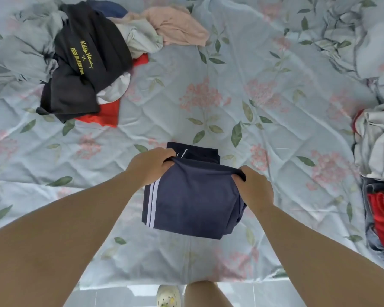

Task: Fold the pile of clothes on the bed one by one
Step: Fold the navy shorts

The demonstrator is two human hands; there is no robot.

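A navy garment with two white side stripes [191, 200] lies partly folded near the bed's front edge, over a darker navy layer that shows at its far side. My left hand [151, 166] grips its far left corner. The far right corner is gripped by my right hand [253, 187]. An unfolded pile sits at the far left: a black shirt with yellow lettering [87, 63], red cloth [104, 114], grey and pink pieces [175, 25].
The bed has a pale blue floral sheet [231, 96]. A heap of grey, red and denim clothes [379, 173] lies at the right edge. Rumpled bedding fills the far right corner. The floor, my leg and a white shoe [169, 295] show below the bed edge.
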